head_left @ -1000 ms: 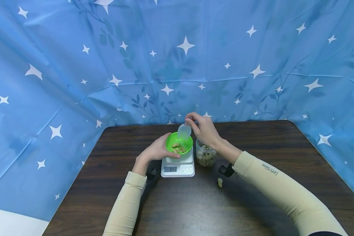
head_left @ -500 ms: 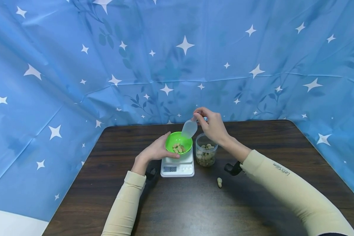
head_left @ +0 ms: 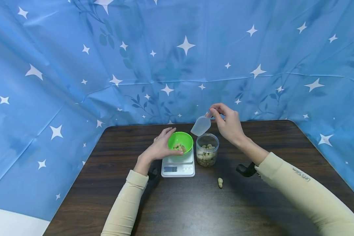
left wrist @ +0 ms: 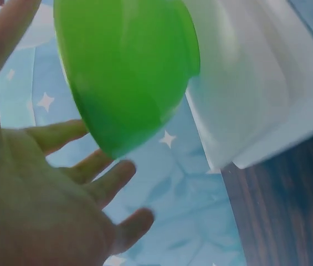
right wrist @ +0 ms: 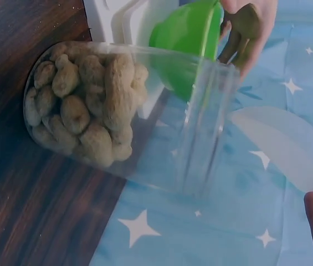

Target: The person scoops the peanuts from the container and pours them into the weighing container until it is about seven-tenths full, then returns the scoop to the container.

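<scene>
Right hand (head_left: 228,124) raised just above and behind the jar (head_left: 207,154), wrist bent, thumb and fingertips pinched on the handle end of one clear plastic scoop (head_left: 201,125). Scoop held tilted, long axis slanting down and left from the fingers, mouth end hanging over the far left rim of the jar; contents not discernible.

Left hand (head_left: 161,148) set left of the jar, at the left side of the green bowl (head_left: 180,142), fingers relaxed and slightly spread, cupped beside the bowl wall; contact with the bowl not clear from the wrist view.

One bowl, standing upright on one white scale (head_left: 178,165) immediately left of the jar, a few peanuts inside. One jar, upright on the dark table (head_left: 194,203), lid off, roughly half filled with peanuts in their shells. One single peanut (head_left: 220,182) lying on the table near the jar, on the person's side.
</scene>
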`<action>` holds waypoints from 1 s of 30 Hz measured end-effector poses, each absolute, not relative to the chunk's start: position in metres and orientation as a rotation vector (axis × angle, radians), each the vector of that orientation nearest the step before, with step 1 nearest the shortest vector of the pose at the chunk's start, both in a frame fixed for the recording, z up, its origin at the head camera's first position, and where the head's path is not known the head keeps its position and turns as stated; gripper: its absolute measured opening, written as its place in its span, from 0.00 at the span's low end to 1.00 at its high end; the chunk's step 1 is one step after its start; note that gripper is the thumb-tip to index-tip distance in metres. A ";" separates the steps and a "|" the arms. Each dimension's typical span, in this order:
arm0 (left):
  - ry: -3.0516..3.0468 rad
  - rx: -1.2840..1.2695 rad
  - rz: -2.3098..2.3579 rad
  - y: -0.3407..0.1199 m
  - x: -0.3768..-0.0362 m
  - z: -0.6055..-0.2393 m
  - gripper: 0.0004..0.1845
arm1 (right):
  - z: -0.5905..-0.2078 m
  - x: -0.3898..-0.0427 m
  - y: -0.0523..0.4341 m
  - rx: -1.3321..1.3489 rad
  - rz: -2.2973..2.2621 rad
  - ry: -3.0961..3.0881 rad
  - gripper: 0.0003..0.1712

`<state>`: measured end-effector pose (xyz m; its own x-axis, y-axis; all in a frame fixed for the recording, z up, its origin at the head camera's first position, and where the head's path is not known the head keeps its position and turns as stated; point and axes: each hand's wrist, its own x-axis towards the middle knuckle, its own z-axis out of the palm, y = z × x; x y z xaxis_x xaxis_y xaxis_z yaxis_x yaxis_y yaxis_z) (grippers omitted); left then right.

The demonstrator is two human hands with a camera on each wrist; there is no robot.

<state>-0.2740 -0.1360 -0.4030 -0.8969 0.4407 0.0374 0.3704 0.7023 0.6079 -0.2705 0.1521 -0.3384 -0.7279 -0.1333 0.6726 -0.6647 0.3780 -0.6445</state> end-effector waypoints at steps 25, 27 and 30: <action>2.810 0.968 0.912 -0.069 -0.263 -0.403 0.48 | -0.352 -0.267 0.179 0.765 1.110 -2.372 0.10; 2.806 0.967 0.901 -0.065 -0.262 -0.403 0.49 | -0.353 -0.268 0.178 0.799 1.076 -2.377 0.10; 2.801 0.969 0.885 -0.060 -0.262 -0.403 0.50 | -0.354 -0.269 0.176 0.870 0.993 -2.369 0.09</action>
